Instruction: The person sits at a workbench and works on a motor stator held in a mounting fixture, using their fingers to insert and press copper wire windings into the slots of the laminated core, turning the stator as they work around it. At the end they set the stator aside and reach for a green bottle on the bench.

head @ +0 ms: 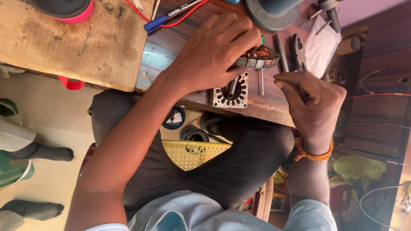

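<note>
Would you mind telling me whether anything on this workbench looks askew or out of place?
One thing: the square slotted metal stator core lies at the wooden bench's near edge, partly under the left hand, which holds a round copper-wound stator. The right hand is beside it. Nothing looks spilled or broken.

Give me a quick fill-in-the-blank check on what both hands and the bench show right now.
1. The left hand holds a round slotted metal stator core wound with copper wire in its ____.
2. A second, bare slotted metal core lies flat on the dark wooden bench, directly ____ the left hand.
3. On the right hand's wrist sits a braided thread band coloured ____.
4. The blue-capped pen lies beside a thin wire coloured ____.

Missing words: fingertips; below; orange; red
</note>
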`<action>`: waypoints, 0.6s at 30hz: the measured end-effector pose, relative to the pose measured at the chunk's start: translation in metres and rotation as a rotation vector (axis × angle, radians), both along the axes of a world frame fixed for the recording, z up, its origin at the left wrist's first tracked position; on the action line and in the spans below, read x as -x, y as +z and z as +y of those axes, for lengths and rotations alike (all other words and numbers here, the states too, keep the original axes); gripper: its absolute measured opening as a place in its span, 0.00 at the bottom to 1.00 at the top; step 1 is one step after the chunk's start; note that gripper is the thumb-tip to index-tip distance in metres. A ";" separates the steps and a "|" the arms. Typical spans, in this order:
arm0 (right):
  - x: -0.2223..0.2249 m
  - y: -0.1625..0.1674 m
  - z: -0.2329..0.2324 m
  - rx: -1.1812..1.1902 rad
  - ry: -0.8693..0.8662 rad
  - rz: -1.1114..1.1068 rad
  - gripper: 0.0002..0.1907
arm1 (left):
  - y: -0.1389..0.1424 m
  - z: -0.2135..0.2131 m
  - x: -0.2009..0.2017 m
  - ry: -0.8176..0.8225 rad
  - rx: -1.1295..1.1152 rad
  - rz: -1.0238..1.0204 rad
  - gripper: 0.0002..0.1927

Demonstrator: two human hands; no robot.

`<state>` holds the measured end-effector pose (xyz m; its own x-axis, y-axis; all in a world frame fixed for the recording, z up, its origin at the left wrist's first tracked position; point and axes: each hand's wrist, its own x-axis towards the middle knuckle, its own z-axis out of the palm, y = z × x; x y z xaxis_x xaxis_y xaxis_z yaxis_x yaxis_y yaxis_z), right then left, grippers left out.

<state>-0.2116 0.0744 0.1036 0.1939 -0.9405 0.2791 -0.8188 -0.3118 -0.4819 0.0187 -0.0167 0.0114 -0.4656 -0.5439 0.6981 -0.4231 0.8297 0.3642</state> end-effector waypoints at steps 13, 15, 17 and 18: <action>-0.026 0.007 -0.045 -0.005 0.090 -0.146 0.03 | 0.007 0.008 -0.007 -0.004 0.051 0.026 0.27; -0.027 0.011 -0.045 -0.015 0.072 -0.162 0.04 | 0.006 0.008 -0.008 -0.008 0.049 0.022 0.27; -0.028 0.013 -0.040 0.008 0.067 -0.147 0.05 | 0.005 0.007 -0.009 -0.011 0.049 0.024 0.27; -0.028 0.014 -0.038 -0.028 0.043 -0.202 0.04 | 0.005 0.007 -0.009 -0.005 0.054 0.027 0.27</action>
